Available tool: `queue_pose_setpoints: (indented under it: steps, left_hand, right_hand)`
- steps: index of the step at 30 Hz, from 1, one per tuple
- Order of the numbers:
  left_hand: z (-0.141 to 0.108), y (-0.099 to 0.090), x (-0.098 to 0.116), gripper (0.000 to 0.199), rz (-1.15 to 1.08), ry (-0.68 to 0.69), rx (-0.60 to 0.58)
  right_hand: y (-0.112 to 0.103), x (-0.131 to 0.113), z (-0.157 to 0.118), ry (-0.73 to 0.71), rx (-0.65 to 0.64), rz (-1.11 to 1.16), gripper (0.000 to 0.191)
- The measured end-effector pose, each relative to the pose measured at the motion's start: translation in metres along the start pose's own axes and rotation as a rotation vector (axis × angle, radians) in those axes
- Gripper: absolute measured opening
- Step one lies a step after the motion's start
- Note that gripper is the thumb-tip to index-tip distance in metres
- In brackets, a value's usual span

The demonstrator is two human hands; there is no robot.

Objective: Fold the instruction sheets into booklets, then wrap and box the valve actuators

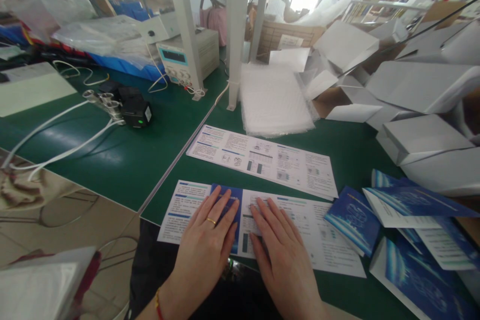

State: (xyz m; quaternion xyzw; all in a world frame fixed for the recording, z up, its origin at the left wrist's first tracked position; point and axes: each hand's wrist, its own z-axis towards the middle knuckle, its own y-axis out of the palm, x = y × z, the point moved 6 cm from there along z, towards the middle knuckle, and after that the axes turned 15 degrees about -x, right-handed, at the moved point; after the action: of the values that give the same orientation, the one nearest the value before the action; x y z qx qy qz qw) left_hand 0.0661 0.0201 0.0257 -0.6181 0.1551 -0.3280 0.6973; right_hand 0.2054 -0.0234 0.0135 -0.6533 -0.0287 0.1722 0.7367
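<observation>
Flat on the green table lies a long printed leaflet with a blue panel toward its left part. My left hand, with a ring and a red bracelet, rests across that blue panel, fingers stretched out. Palm down, my right hand lies on the white printed part just to the right, its fingers extended too. Beyond both hands is another strip of unfolded printed leaflets. Folded blue leaflets sit to the right, the nearest one overlapping the leaflet under my hands; others form a loose pile.
Clear plastic bubble bags lie behind the leaflets. White boxes heap up at the right. A white post and a power supply stand at the back. Left are a black device and white cables.
</observation>
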Motion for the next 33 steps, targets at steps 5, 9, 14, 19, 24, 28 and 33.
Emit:
queue_pose_setpoints:
  steps: [5,9,14,19,24,28,33]
  left_hand:
    - [0.000,0.000,0.000,0.037,-0.001,0.002,0.002]
    - [0.000,0.000,0.001,0.037,0.001,0.011,0.004]
    - [0.001,0.001,0.000,0.037,-0.002,0.001,-0.007]
    - [-0.001,0.001,0.000,0.037,-0.008,0.007,0.013]
    - [-0.002,0.003,-0.001,0.037,-0.002,0.012,0.019]
    - [-0.003,0.003,-0.001,0.038,-0.006,0.013,0.030]
    - [-0.002,0.003,-0.002,0.037,-0.028,0.006,0.027]
  right_hand:
    - [0.001,0.001,-0.001,-0.002,-0.004,0.003,0.043]
    - [0.001,0.002,-0.002,0.004,0.009,0.020,0.044]
    - [0.000,0.001,-0.001,-0.007,0.015,0.041,0.042]
    - [-0.010,-0.006,-0.001,-0.035,0.111,0.170,0.035]
    - [-0.011,-0.017,0.003,-0.100,0.106,0.268,0.037]
    - [-0.008,-0.021,0.007,-0.127,0.075,0.239,0.044]
    - [-0.005,-0.020,0.008,-0.120,0.071,0.260,0.048]
